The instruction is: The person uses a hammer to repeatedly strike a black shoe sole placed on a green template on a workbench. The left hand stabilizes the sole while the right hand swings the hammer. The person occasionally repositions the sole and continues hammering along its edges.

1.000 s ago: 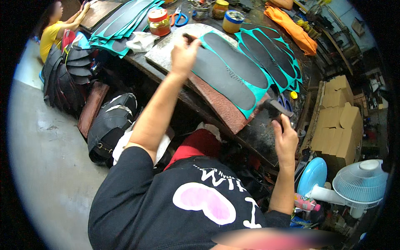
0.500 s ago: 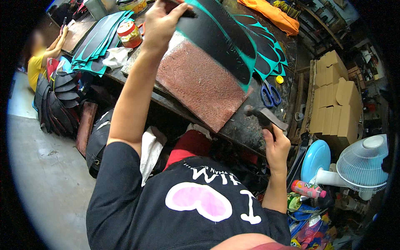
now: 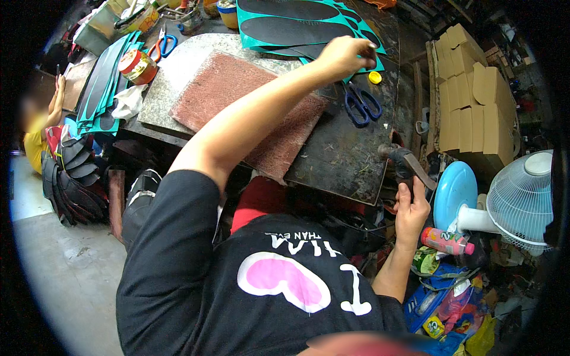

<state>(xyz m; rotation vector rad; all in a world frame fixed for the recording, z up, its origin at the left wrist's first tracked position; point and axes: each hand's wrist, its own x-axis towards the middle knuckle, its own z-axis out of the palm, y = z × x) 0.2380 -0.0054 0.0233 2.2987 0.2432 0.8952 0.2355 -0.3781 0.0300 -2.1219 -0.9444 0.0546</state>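
My right hand [image 3: 412,207], on the right past the table's edge, grips a hammer [image 3: 408,164] with a dark metal head. My left arm reaches across the table, and my left hand [image 3: 347,58] is over the right end of the black sheets with teal borders [image 3: 297,29]. Its fingers are curled in; a dark patch shows by the fingertips, but what they hold, if anything, cannot be made out. Below my forearm lies a rough reddish-brown slab [image 3: 214,89] on a pale grey board [image 3: 157,107]. Blue-handled scissors [image 3: 361,107] and a yellow cap [image 3: 374,78] lie close to the left hand.
A red-lidded jar [image 3: 138,67], orange-and-blue-handled scissors [image 3: 161,46] and more teal-edged sheets [image 3: 107,83] occupy the table's left. Cardboard boxes [image 3: 475,113] and a fan [image 3: 522,196] stand at right. A person in yellow [image 3: 34,142] sits at far left.
My left hand has moved right, and the large black sheet it held up now lies with the others. The hammer in my right hand has shifted slightly right. The view has turned.
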